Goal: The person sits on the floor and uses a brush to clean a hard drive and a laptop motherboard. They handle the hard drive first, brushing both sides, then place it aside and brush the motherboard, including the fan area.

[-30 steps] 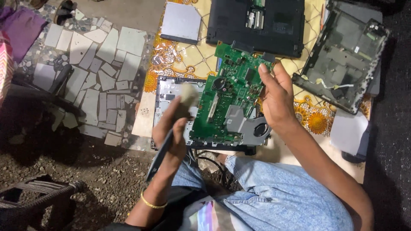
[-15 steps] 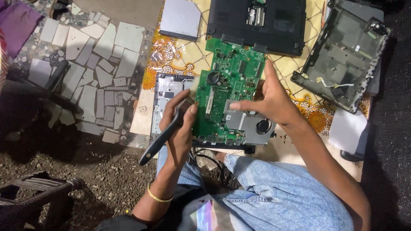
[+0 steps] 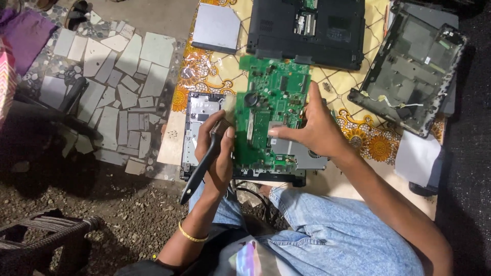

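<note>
A green circuit board with a grey metal heatsink part lies tilted over a silver drive casing in front of me. My right hand rests on the board's lower right, thumb pointing left across it, fingers along its edge. My left hand grips a black brush like a pen, its pale bristles touching the board's left edge.
A black laptop base lies beyond the board, a grey flat drive to its left, an opened laptop shell at right. All sit on a yellow patterned sheet. Broken-tile floor and gravel lie left.
My right hand slid down from the board's upper right edge onto its lower part. The left hand with the brush shifted slightly, bristles staying at the board's left side.
</note>
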